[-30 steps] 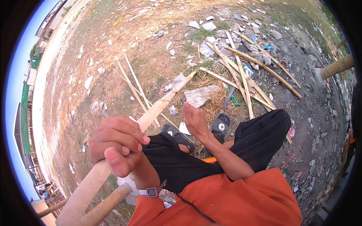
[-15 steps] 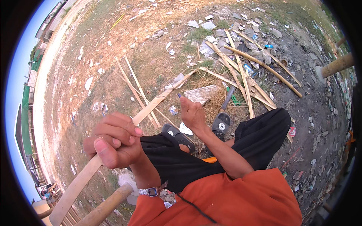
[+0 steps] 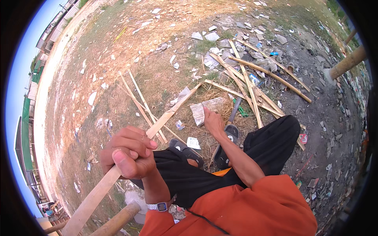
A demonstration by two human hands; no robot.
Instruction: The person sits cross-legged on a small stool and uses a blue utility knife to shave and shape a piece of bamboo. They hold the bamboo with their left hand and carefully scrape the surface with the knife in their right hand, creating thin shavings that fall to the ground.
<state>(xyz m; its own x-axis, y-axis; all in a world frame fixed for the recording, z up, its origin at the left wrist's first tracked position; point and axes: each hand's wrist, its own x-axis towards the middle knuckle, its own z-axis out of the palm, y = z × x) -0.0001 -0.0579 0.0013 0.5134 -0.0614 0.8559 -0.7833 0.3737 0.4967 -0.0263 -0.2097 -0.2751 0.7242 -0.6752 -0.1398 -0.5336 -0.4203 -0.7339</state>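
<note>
My left hand (image 3: pixel 132 153) is closed around a long flat pale bamboo strip (image 3: pixel 169 113). The strip slants from the lower left up towards the middle of the view, sticking out on both sides of my fist. My right hand (image 3: pixel 214 122) is held over the near edge of a pale rough wooden block (image 3: pixel 208 107), its fingers curled in and one digit pointing up. What lies inside those fingers, if anything, is hidden, and I cannot tell whether the hand touches the block. Just right of it, a dark blade (image 3: pixel 235 110) lies by my right sandal (image 3: pixel 232 135).
Several split bamboo strips (image 3: pixel 246 78) lie crossed at the far right, beside a round bamboo pole (image 3: pixel 271 73). More strips (image 3: pixel 139 96) lie left of the middle. Litter covers the ground. A bamboo post (image 3: pixel 348 62) stands right; another pole (image 3: pixel 118 220) is near my left arm.
My right hand has moved away from me and slightly right, from above my sandals to over the wooden block. My left hand has shifted slightly right and down, still gripping the bamboo strip.
</note>
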